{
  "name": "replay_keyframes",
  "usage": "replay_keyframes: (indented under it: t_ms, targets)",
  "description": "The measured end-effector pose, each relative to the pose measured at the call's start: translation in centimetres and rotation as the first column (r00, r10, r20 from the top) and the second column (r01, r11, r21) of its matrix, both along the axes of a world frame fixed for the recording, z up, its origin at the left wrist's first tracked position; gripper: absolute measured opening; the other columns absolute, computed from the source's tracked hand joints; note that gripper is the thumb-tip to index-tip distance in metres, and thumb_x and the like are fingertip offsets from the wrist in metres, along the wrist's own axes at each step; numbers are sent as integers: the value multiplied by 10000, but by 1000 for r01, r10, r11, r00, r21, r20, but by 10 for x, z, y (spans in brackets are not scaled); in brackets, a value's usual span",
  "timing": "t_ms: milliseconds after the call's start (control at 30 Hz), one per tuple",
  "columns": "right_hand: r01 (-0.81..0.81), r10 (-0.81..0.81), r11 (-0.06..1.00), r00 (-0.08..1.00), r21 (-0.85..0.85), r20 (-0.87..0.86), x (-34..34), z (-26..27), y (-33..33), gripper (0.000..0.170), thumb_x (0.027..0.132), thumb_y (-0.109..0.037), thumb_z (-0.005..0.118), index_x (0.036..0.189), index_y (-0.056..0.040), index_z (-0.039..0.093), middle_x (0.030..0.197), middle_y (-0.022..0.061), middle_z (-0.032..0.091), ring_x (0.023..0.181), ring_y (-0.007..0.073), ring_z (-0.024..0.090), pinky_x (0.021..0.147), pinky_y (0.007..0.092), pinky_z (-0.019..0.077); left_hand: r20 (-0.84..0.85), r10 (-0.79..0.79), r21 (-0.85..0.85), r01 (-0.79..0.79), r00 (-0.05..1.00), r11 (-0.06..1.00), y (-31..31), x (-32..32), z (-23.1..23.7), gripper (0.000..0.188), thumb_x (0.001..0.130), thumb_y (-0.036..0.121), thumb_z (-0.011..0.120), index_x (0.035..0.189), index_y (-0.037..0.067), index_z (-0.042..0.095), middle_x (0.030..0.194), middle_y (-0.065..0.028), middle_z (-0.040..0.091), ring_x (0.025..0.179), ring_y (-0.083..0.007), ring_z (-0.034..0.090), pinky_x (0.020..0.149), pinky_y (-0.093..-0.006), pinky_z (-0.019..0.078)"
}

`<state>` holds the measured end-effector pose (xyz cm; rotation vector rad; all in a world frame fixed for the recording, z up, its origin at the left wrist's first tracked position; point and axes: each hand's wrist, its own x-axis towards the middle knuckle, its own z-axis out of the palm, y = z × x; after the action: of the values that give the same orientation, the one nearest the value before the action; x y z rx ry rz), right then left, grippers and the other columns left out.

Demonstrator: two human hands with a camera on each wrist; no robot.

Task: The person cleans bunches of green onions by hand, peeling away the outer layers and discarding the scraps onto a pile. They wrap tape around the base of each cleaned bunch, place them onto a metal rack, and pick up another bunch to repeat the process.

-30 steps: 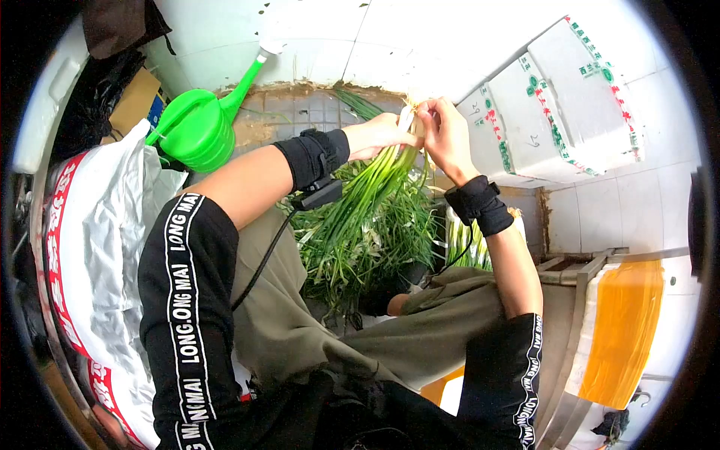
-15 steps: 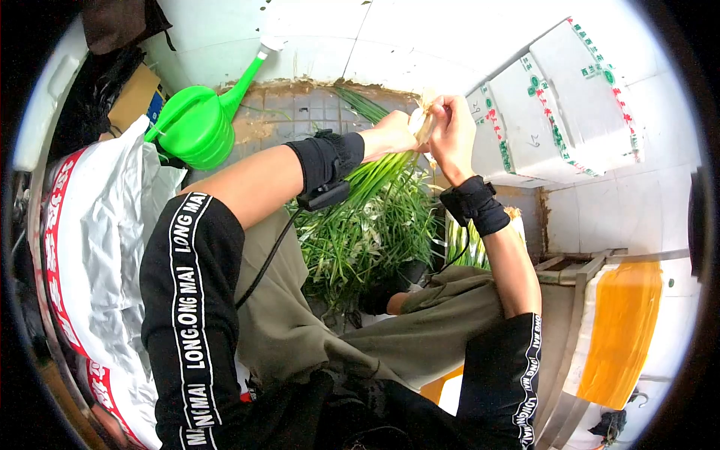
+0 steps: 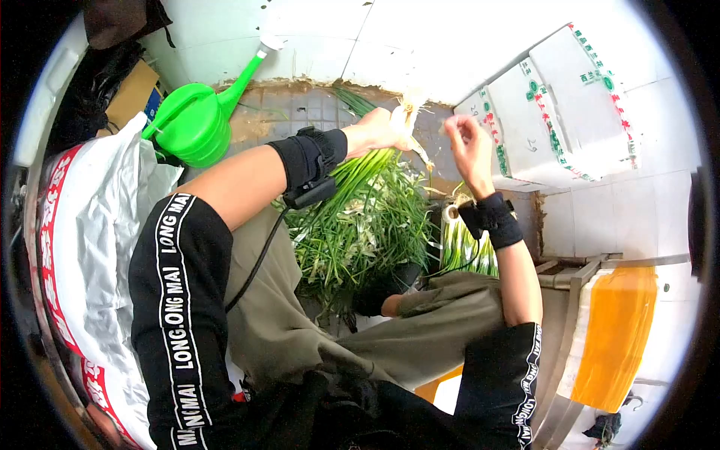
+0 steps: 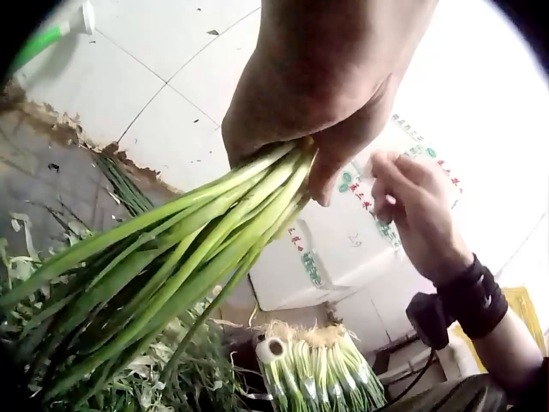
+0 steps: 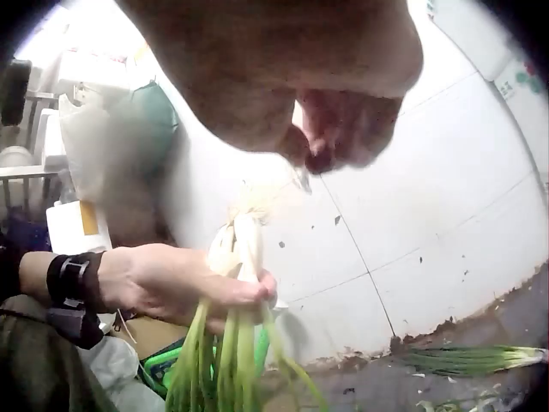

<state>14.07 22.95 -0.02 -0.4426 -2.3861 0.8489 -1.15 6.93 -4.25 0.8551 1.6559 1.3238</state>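
Observation:
My left hand [image 3: 373, 133] grips a bunch of spring onions [image 4: 206, 223] just below the white bulbs. Its roots point up and away, and the long green leaves hang down toward the knees. One bulb sticks out sideways to the right in the head view. To the right, apart from the bunch, is my right hand [image 3: 474, 154], fingers bent and thumb meeting fingertip. A small pale scrap of onion skin [image 5: 303, 178] shows at those fingertips. Below the hands lies a pile of loose green leaves [image 3: 367, 232].
Tied spring onions [image 4: 322, 369] with a white roll [image 4: 271, 348] beside them lie at right. White boxes [image 3: 555, 112] stand behind. A green watering can [image 3: 191, 127] and a white sack [image 3: 105, 270] are at left. More spring onions [image 5: 467, 360] lie by the wall.
My right hand has come off the bulbs and moved right, with a pale scrap at its fingertips. My left hand, still gripping the bunch, moved right and then slightly back left.

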Motion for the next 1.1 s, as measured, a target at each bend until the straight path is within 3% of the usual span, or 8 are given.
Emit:
replay_keyframes:
  t_ms: [167,267,433,500,700,800,1033,1100]
  targets:
    - [-220,363,922,775,-318,517,38,-45,-1,210,884,-60,648,1087,-25,603,865,104,723,734,162,709,672,306,569,53,1,23,-2,999,1000,-10,-1,3,296,743,66,817,988,-6,667,925,-54,695,848,-134,635,791,-287,522]
    - [-451,186,861,711,236,679,46,-45,-15,313,873,-151,684,1158,-68,587,940,143,710,780,270,708,700,356,569,-18,-10,2,10,1000,1000,-9,-1,0,272,770,53,786,998,-4,650,949,-42,680,862,-135,638,794,-285,526]
    - [-156,111,977,954,147,278,19,18,-56,322,883,-187,686,1166,-74,584,962,113,671,819,277,682,701,376,550,-98,-11,-27,9,995,1000,-12,3,10,220,809,29,739,1008,17,647,948,-31,672,886,-126,635,809,-289,536]
    - [-296,215,754,955,587,205,13,32,-62,301,873,-144,663,1155,-76,584,1023,105,615,833,259,664,692,367,538,-46,-3,12,3,999,1000,-7,4,-1,286,746,60,787,1011,30,684,950,-44,694,877,-135,636,788,-299,516]
    - [-487,369,506,868,712,331,-1,20,-45,204,834,-80,620,1033,-97,578,1002,98,570,860,269,623,732,379,522,-2,-15,68,15,1000,998,-3,9,-7,346,709,77,816,1034,53,699,944,-49,704,862,-138,631,782,-303,507]
    - [-261,294,841,956,474,5,-10,22,-58,87,851,-67,667,917,-65,611,828,111,593,727,285,629,640,376,515,-54,-106,-82,102,993,991,-8,11,-1,380,733,95,829,1070,54,657,991,-24,685,911,-123,620,821,-295,507]
    - [-8,23,996,986,89,-166,-30,26,-50,60,868,-76,695,900,-30,676,785,124,683,673,194,663,645,312,523,10,-103,-9,103,995,995,-5,11,-2,299,706,119,837,936,47,660,883,-19,662,814,-128,587,781,-295,488]
    - [53,-66,996,977,-65,-203,-34,42,-45,98,932,-99,665,949,-5,685,754,13,666,665,62,596,616,225,482,-23,-142,-57,140,990,988,-13,13,-3,276,710,102,830,922,45,663,880,-21,662,813,-129,586,781,-295,487]
